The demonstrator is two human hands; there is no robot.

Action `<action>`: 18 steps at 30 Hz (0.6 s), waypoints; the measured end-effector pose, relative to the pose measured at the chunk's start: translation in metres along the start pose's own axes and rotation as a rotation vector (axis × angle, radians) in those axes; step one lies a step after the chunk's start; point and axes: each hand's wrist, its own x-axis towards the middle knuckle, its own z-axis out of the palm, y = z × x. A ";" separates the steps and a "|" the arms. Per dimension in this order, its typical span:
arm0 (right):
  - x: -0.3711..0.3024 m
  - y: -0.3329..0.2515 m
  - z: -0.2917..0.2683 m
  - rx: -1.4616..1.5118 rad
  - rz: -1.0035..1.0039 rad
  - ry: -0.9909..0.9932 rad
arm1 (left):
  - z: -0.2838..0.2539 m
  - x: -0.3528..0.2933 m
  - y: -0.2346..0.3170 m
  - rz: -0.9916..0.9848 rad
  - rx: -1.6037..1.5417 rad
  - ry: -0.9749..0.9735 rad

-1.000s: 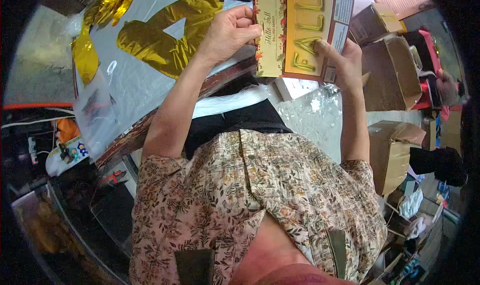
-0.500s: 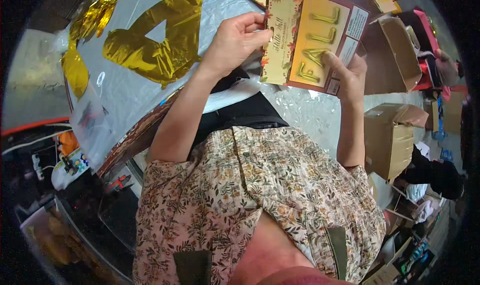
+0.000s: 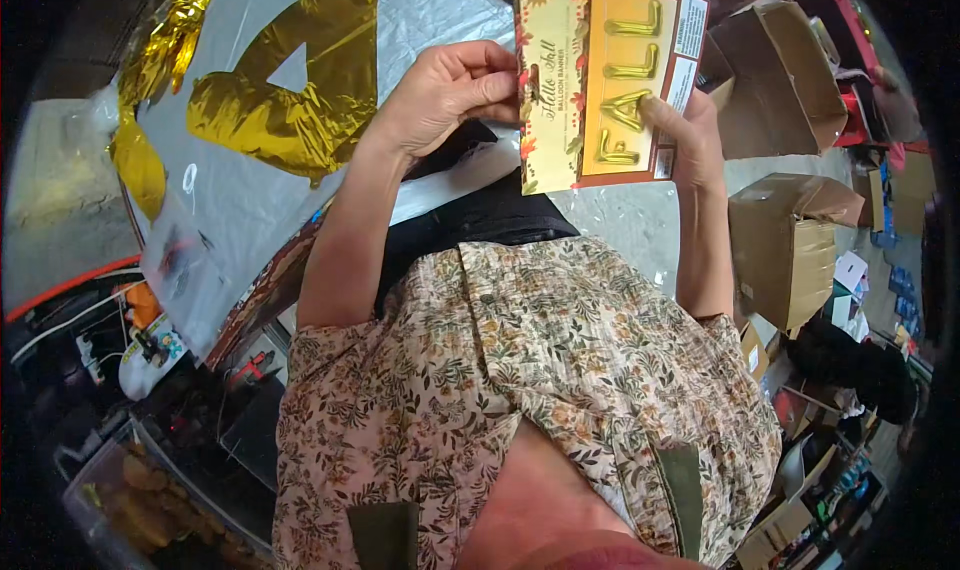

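Note:
A flat balloon package [image 3: 552, 120], with pictures of gold letter balloons and a leafy autumn border, is held up in front of me. My right hand [image 3: 690, 135] grips its right edge, the thumb lying across the front and the fingers behind. At the opposite edge, my left hand [image 3: 455, 95] has thumb and fingertips pinched together on the card; the fingertips are partly hidden. Left of that hand, a large flat gold foil letter balloon [image 3: 265, 135] with a triangular hole lies on the plastic-covered table [image 3: 225, 185].
Crumpled gold foil [image 3: 180, 30] and another gold foil piece [image 3: 138, 165] lie along the table's left side. Open cardboard boxes [image 3: 790, 70] stand at the right, with a closed-looking carton [image 3: 785, 255] nearer me. A clear bin [image 3: 150, 500] sits at lower left.
The package has turned slightly more upright and shifted a little left with both hands. My left fingers have curled in more at its edge. The whole view has shifted slightly.

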 end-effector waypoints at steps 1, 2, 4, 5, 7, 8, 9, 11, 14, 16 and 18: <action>0.000 -0.002 0.002 -0.023 0.011 -0.012 | 0.000 0.000 0.000 -0.020 0.080 0.013; 0.000 -0.003 0.003 -0.046 0.023 -0.025 | 0.000 -0.001 0.000 -0.041 0.161 0.025; 0.003 0.004 -0.003 -0.025 0.031 -0.019 | -0.001 0.001 -0.003 -0.029 0.141 0.039; 0.005 0.009 -0.005 -0.004 0.034 -0.013 | 0.000 0.002 -0.004 -0.015 0.123 0.052; 0.009 0.017 -0.007 0.049 0.026 -0.013 | 0.006 0.007 -0.011 -0.011 0.031 0.070; 0.010 0.019 -0.007 0.104 0.018 -0.013 | 0.008 0.010 -0.015 -0.009 -0.060 0.088; 0.012 0.020 -0.006 0.101 0.014 -0.014 | 0.006 0.012 -0.024 -0.009 -0.127 0.066; 0.012 0.022 0.001 0.199 0.011 0.026 | 0.013 0.013 -0.035 0.001 -0.246 0.133; 0.013 0.010 -0.001 0.110 -0.009 0.034 | 0.018 0.015 -0.055 0.037 -0.246 0.284; 0.010 -0.004 -0.012 0.032 -0.052 0.097 | 0.028 0.015 -0.065 0.228 0.601 0.205; 0.006 -0.019 -0.022 -0.005 -0.065 0.158 | 0.030 0.005 -0.081 0.155 1.079 -0.058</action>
